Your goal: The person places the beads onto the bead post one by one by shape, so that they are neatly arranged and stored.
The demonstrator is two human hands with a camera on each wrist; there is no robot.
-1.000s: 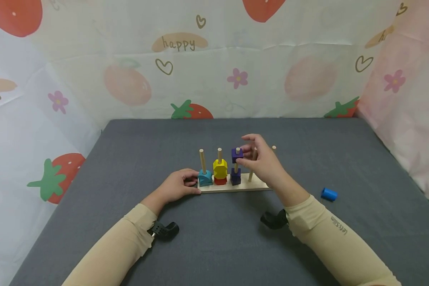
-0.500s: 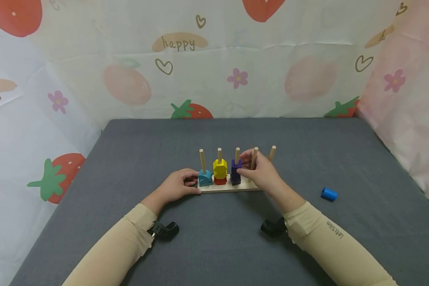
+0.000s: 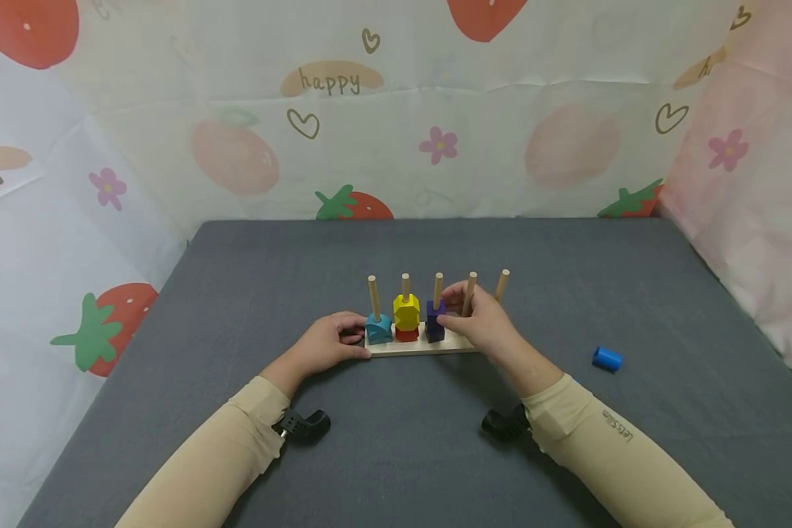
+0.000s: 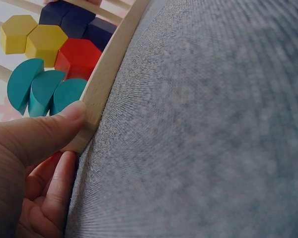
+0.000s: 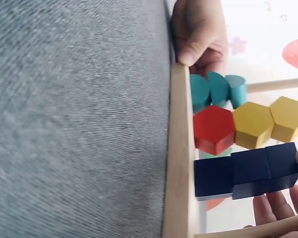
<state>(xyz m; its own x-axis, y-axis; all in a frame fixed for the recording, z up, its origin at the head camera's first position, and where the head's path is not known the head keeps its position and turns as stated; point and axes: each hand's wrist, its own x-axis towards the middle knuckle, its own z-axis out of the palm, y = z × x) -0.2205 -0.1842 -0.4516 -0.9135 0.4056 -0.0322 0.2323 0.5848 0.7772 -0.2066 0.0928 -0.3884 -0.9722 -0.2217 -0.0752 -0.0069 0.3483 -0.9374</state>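
A wooden peg board (image 3: 429, 348) with several upright pegs lies on the grey cloth. My left hand (image 3: 323, 343) grips its left end, thumb on top and fingers underneath. Teal half-round blocks (image 4: 47, 89) sit on the leftmost peg. The second peg carries a red hexagonal block (image 5: 214, 130) below two yellow hexagonal blocks (image 3: 406, 312). Three dark purple square blocks (image 5: 251, 171) are stacked on the third peg. My right hand (image 3: 491, 323) pinches the top purple block between thumb and fingers, reaching around the bare fourth peg (image 3: 470, 293).
A blue cylinder (image 3: 608, 358) lies on its side on the grey tablecloth (image 3: 396, 455), right of the board. A bare fifth peg (image 3: 502, 284) stands behind my right hand. Printed cloth (image 3: 488, 110) hangs behind the table and at both sides.
My right hand has moved down, sliding the top purple block along the third peg onto the stack below. The left hand has stayed on the board's end.
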